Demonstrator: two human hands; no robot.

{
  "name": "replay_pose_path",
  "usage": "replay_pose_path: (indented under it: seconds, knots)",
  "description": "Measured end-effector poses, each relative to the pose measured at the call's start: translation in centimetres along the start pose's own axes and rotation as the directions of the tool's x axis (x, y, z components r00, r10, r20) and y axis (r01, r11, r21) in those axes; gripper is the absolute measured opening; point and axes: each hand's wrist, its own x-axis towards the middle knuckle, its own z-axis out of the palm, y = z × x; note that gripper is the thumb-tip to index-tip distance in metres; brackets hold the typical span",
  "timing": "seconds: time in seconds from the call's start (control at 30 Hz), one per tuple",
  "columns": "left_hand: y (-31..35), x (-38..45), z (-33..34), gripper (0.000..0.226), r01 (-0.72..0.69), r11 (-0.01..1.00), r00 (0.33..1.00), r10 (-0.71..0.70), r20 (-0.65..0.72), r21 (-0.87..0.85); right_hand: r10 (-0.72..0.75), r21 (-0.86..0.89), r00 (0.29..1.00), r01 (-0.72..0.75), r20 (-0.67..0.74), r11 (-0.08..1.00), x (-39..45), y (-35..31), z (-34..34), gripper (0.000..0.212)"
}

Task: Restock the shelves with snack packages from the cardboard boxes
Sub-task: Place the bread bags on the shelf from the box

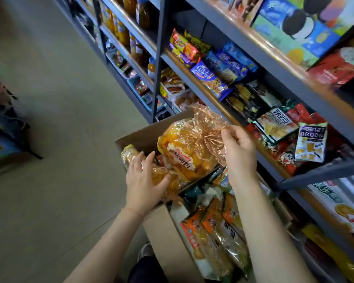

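1. Head view: a bread bag (186, 154) is held above the open box (164, 231) at the frame centre, beside the shelves (219, 103) on the right.
2. Its crinkled top is pinched by the right hand (238, 148).
3. A second bag (131, 158) in the box is pressed by the spread left hand (143, 180).

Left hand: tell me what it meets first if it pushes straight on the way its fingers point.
Probably the second bread bag in the cardboard box: the left hand already rests on it, fingers pointing up-frame along it. Depth is unclear.

Two hands (143, 180) (238, 148), two bread bags (184, 154) (131, 156), one cardboard box (164, 237).
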Motion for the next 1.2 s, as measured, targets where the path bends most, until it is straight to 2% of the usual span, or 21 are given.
replay_pose_path:
  seconds: [0.07,0.13,0.2,0.27,0.37,0.43,0.5,0.57,0.6,0.67,0.73,0.8,0.83,0.9,0.97,1.07,1.2]
  knots:
    - [2.4,-0.1,-0.2,0.086,-0.189,0.981,0.982,0.188,-0.030,-0.037,-0.002,0.062,0.996,0.008,-0.088,0.998,-0.9,-0.9,-2.3,0.016]
    - [5.4,-0.4,0.4,0.094,-0.372,0.926,0.928,0.371,-0.026,-0.063,-0.040,0.126,0.987,0.059,-0.154,0.990,-2.4,-1.7,-4.8,0.010]
    - [8.9,-1.4,1.6,0.100,-0.494,0.866,0.870,0.493,-0.032,-0.079,-0.127,0.101,0.969,0.151,-0.211,0.983,-4.1,-2.4,-7.8,0.012]
    - [12.5,-3.4,3.4,0.107,-0.549,0.827,0.835,0.550,-0.028,-0.124,-0.285,-0.002,0.920,0.295,-0.268,0.955,-6.2,-2.9,-11.2,0.011]
    - [17.5,-7.4,6.9,0.122,-0.591,0.775,0.794,0.608,0.006,-0.225,-0.519,-0.213,0.781,0.473,-0.348,0.855,-9.5,-3.2,-17.1,0.011]
    - [20.7,-10.3,9.8,0.132,-0.638,0.727,0.744,0.667,0.041,-0.254,-0.556,-0.262,0.739,0.491,-0.379,0.831,-12.0,-2.7,-21.4,0.011]
    - [23.7,-13.5,12.3,0.134,-0.668,0.685,0.690,0.716,0.102,-0.290,-0.492,-0.210,0.756,0.446,-0.432,0.870,-14.4,-1.5,-26.1,0.017]
    - [26.6,-17.3,14.4,0.124,-0.651,0.668,0.643,0.738,0.205,-0.360,-0.374,-0.101,0.769,0.380,-0.519,0.920,-16.6,0.4,-31.6,0.024]
    - [27.8,-19.2,15.4,0.115,-0.626,0.667,0.622,0.740,0.255,-0.404,-0.335,-0.075,0.751,0.358,-0.569,0.931,-17.7,1.5,-34.6,0.026]
    - [29.3,-22.5,18.3,0.095,-0.569,0.669,0.603,0.735,0.312,-0.477,-0.356,-0.168,0.664,0.332,-0.657,0.928,-20.0,4.0,-40.5,0.030]
    - [30.6,-26.1,21.4,0.077,-0.486,0.691,0.614,0.705,0.354,-0.534,-0.408,-0.287,0.577,0.292,-0.708,0.912,-22.6,6.6,-45.7,0.025]
    - [32.5,-30.3,24.2,0.075,-0.397,0.706,0.593,0.685,0.423,-0.587,-0.470,-0.403,0.522,0.244,-0.712,0.882,-25.2,9.1,-50.2,0.022]
    - [33.6,-32.6,25.6,0.080,-0.397,0.700,0.547,0.700,0.459,-0.594,-0.499,-0.463,0.498,0.205,-0.709,0.862,-26.7,10.1,-52.2,0.021]
    - [35.8,-37.5,28.2,0.091,-0.397,0.673,0.390,0.739,0.549,-0.624,-0.523,-0.519,0.465,0.150,-0.714,0.841,-29.6,12.0,-55.9,0.019]
    - [37.6,-42.3,30.9,0.100,-0.368,0.693,0.256,0.717,0.648,-0.621,-0.527,-0.531,0.430,0.122,-0.733,0.838,-32.4,13.9,-59.1,0.016]
    - [39.9,-49.3,34.1,0.079,-0.299,0.754,0.127,0.639,0.759,-0.585,-0.471,-0.492,0.359,0.036,-0.806,0.870,-35.8,17.4,-63.9,0.015]
    - [42.9,-55.3,36.9,0.057,-0.171,0.843,0.022,0.520,0.854,-0.510,-0.308,-0.335,0.212,-0.107,-0.927,0.936,-40.7,22.3,-70.5,0.021]
